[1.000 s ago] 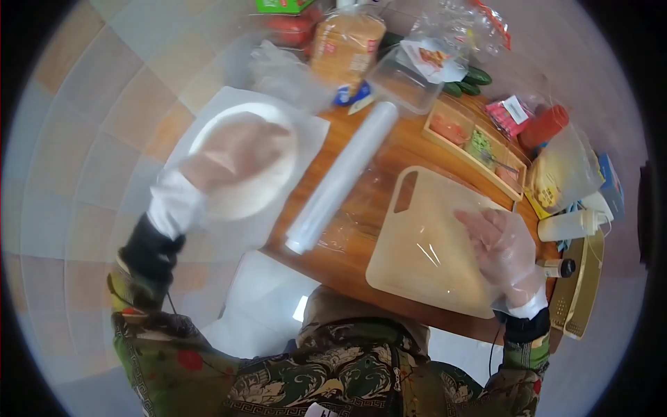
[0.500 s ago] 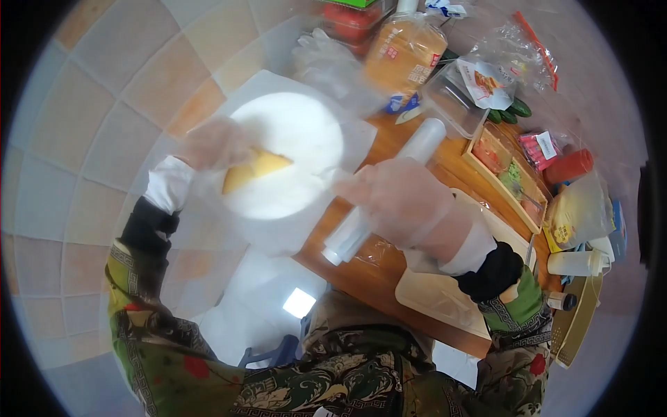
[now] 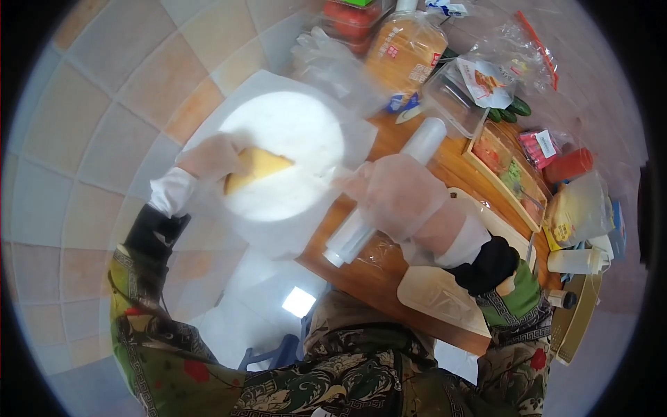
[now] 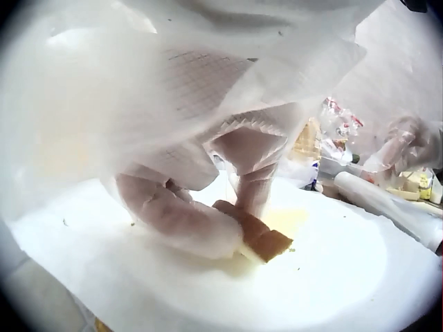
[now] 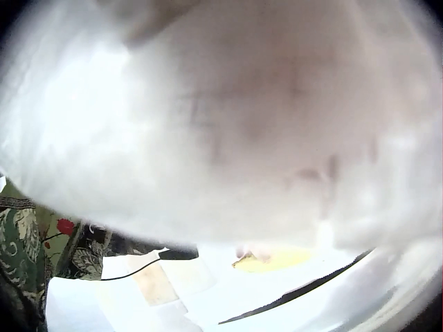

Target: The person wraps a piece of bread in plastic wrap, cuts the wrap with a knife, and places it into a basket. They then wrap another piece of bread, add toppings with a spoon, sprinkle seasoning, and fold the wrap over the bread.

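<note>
On a round white board or plate [image 3: 299, 125] at the left lies a yellow triangular piece of bread [image 3: 267, 165]. Its brown crust [image 4: 268, 242] faces the left wrist camera. My left hand [image 3: 208, 158], in a loose clear plastic glove, pinches this crust side between thumb and fingers. My right hand [image 3: 399, 187], also gloved, hovers over the roll of plastic wrap [image 3: 425, 139], fingers pointing left to the plate's right edge. From the left wrist view, the right hand [image 4: 405, 142] appears raised beyond the plate. I cannot tell whether its fingers hold anything.
A cutting board [image 3: 445, 299] lies partly under my right forearm. Behind it sits a wooden tray [image 3: 513, 198] of chopped fillings. Bagged sliced bread [image 3: 403, 59], a plastic container [image 3: 448, 94] and cucumbers [image 3: 514, 110] line the back. A squeeze bottle [image 3: 573, 262] lies at the right.
My right hand has swung left from the cutting board to above the wrap roll. The left hand has shifted to the plate's left side, uncovering the bread. In the last half second little has moved.
</note>
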Available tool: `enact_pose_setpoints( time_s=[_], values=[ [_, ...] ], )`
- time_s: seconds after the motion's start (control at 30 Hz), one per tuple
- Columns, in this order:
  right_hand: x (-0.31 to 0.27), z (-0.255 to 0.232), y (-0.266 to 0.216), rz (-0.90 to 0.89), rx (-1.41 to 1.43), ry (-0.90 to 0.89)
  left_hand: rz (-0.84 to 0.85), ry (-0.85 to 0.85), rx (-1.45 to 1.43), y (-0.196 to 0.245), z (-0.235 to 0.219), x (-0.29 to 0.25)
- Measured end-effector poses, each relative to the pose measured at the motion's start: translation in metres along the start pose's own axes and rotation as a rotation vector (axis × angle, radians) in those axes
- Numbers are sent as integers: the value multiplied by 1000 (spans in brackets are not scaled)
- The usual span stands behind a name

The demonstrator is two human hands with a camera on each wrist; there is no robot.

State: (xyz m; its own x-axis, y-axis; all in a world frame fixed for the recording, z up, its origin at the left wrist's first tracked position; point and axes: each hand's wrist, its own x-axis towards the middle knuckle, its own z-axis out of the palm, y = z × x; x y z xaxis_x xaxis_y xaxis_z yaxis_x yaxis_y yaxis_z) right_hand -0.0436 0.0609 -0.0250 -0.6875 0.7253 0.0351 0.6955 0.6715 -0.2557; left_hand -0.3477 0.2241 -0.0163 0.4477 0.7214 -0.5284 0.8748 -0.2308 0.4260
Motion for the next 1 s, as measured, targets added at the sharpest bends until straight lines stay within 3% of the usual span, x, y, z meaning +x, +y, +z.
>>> enact_pose_setpoints(
  time_s=[0.07, 0.1, 0.17, 0.2, 0.27, 0.3, 0.4, 0.5, 0.6, 0.67, 0.73, 0.77, 0.8, 0.87, 0.9, 1.0],
  values=[
    [-1, 5, 1, -2, -77, 234, -140, -96, -80, -3, -4, 2],
    [-4, 11, 2, 2, -80, 238, -135, -94, -76, -1, -7, -1],
    [-9, 19, 1, 231, 104, 165, -175, -27, -74, 4, -15, -10],
    [-16, 19, 4, 239, 100, 171, -166, -28, -67, 9, -17, -13],
    [-27, 2, 1, 117, -58, 259, -153, 149, -425, 20, -14, -25],
    [-32, -1, -2, 126, -65, 264, -142, 148, -419, 32, -12, -33],
    [-51, -13, -13, 297, 2, 390, -4, 111, -474, 88, 9, -39],
    [-83, -42, -29, 658, 562, 365, 208, -45, -573, 143, 46, -32],
    [-131, -47, -33, 796, 649, 483, 352, -129, -654, 208, 87, -31],
    [-171, -65, -47, 776, 669, 593, 353, -136, -627, 261, 105, -53],
    [-205, -75, -55, 846, 692, 656, 456, -169, -629, 302, 116, -61],
    [-224, -77, -61, 836, 873, 754, 486, -142, -575, 325, 122, -70],
    [-240, -83, -67, 844, 884, 772, 485, -155, -555, 340, 126, -73],
    [-266, -94, -78, 914, 924, 734, 527, -277, -543, 364, 137, -74],
    [-302, -66, -95, 775, 886, 694, 484, -143, -523, 365, 184, -121],
    [-319, -54, -89, 810, 752, 710, 549, -166, -504, 363, 192, -114]
  ],
)
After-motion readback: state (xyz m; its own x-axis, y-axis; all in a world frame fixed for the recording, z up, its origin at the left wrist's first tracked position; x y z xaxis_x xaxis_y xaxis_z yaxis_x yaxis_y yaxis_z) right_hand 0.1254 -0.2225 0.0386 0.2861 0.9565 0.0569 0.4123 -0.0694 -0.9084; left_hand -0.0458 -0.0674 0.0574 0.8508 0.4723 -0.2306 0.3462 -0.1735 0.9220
